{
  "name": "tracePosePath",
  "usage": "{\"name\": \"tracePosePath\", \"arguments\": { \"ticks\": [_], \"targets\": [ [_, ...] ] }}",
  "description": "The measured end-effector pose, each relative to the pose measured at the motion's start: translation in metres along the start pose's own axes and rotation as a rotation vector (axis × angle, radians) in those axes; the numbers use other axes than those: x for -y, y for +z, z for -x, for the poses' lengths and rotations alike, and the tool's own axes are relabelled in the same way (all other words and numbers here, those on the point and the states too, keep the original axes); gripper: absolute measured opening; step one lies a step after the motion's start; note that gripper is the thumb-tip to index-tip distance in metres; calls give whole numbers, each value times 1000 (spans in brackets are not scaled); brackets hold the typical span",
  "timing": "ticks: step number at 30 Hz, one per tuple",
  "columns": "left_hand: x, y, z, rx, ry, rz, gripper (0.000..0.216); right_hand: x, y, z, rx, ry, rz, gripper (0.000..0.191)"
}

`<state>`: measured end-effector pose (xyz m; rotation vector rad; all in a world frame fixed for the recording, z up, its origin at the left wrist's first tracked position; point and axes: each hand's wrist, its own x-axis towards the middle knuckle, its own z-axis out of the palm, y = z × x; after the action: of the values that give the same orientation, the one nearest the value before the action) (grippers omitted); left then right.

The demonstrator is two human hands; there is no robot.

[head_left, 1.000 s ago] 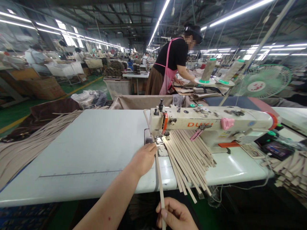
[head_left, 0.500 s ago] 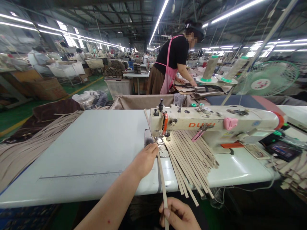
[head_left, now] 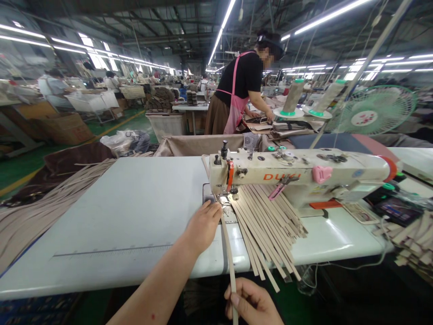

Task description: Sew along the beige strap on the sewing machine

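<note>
A long, narrow beige strip runs from under the needle area of a sewing machine over the table's front edge. My left hand lies flat beside the presser foot, fingers stretched out, fingertips touching the strip. Below the table edge, my right hand pinches the same strip between thumb and fingers. Several similar beige strips lie fanned out under the machine arm, right of the needle, some overhanging the edge. The needle tip is too small to make out.
The white table carries a printed ruler along its front. More long strips hang at the left end. Behind the machine stand thread cones and a green fan. A person in a pink apron bends over another table.
The view has shifted slightly. The strip between my hands bows a little more to the right. Both hands stay nearly where they were.
</note>
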<state>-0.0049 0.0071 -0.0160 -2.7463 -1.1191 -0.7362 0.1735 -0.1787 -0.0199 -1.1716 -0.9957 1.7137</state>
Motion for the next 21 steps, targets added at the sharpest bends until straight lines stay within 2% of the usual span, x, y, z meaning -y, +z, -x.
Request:
{"name": "tracePosePath", "arguments": {
  "ticks": [7, 12, 17, 21],
  "targets": [
    [0, -10, -4, 4, -31, -53, 36, 1, 3, -2, -39, -17, -56, 45],
    [0, -9, -3, 30, -25, 70, 36, 0, 3, 0, -28, -43, -129, 42],
    [-6, -18, -2, 58, -32, 183, 35, 10, 4, 0, -107, -157, 44, 40],
    [-9, -20, -3, 47, -30, 186, 37, 19, 7, -6, -154, -225, 236, 34]
  ]
}}
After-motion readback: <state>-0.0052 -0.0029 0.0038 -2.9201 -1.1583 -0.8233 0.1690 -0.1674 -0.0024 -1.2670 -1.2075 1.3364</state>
